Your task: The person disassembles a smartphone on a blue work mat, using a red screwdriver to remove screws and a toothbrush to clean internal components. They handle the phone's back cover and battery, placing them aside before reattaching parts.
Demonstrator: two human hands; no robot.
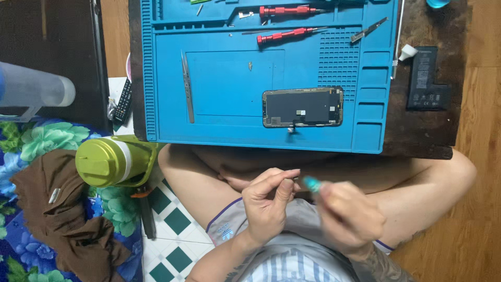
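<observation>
My left hand (266, 201) is raised over my lap with thumb and forefinger pinched together; anything between them is too small to see. Just to its right, my right hand (350, 215) is blurred and grips a small tool with a teal tip (312, 183) that points at the left fingertips. Ahead of both hands, a phone frame with its dark inside facing up (302, 107) lies on a blue work mat (229, 125) covering a low dark table.
On the mat lie metal tweezers (187, 86), another pair of tweezers (368, 30) and two red screwdrivers (284, 35). A black L-shaped battery (425, 78) rests on the table at the right. A green bottle (112, 161), brown cloth (62, 209) and remote (123, 101) sit at left.
</observation>
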